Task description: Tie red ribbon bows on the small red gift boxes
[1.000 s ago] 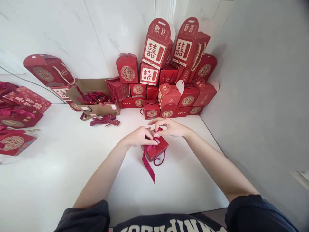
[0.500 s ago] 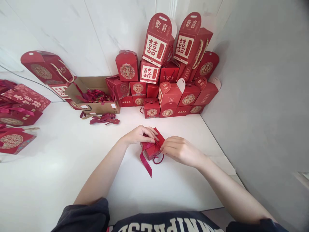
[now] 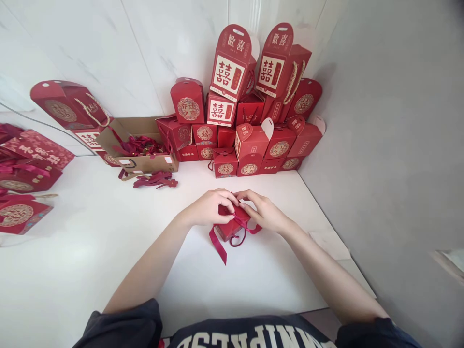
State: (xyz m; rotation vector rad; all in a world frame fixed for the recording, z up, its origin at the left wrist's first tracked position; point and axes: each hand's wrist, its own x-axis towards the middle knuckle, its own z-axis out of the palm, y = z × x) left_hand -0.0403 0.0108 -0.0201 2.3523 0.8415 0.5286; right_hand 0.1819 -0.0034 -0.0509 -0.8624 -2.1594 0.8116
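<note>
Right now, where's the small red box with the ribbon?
Centre of the head view, on the white table: the small red box sits gripped between left hand and right hand.

The right hand (image 3: 264, 212), half a second ago at the near right side of the small red cardboard gift box (image 3: 230, 228), has come back over its top, fingertips meeting the left hand (image 3: 209, 207). A strand of the dark red satin ribbon (image 3: 218, 244) now loops out under the right palm, toward the desk's right edge.
</note>
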